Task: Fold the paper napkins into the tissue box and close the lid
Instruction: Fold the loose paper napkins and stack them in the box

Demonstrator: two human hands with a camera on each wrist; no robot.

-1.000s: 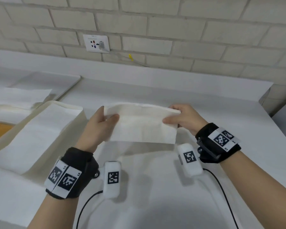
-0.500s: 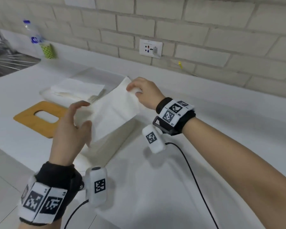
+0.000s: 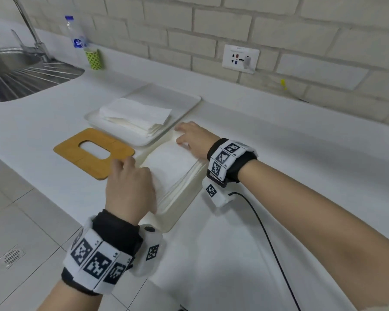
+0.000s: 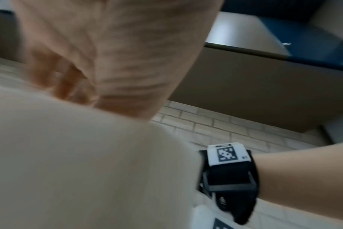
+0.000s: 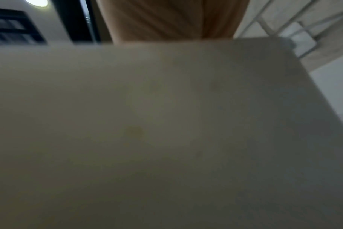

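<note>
Now both hands, left hand point(image 3: 130, 189) and right hand point(image 3: 190, 138), press flat on the napkin point(image 3: 173, 167) in the box point(image 3: 177, 212); lifting carelessly could drag it out.

Head view bright, even, diffuse light; soft faint shadows under the wrists on the white table point(image 3: 267, 153). Brick lines bow toward the edges, wide-angle distortion; slight motion softness. Left wrist view smeared by motion blur, left hand point(image 4: 108, 51) out of focus. Right wrist view dim, murky, nearly all blur; a glaring lamp point(image 5: 37, 2) top left.
</note>
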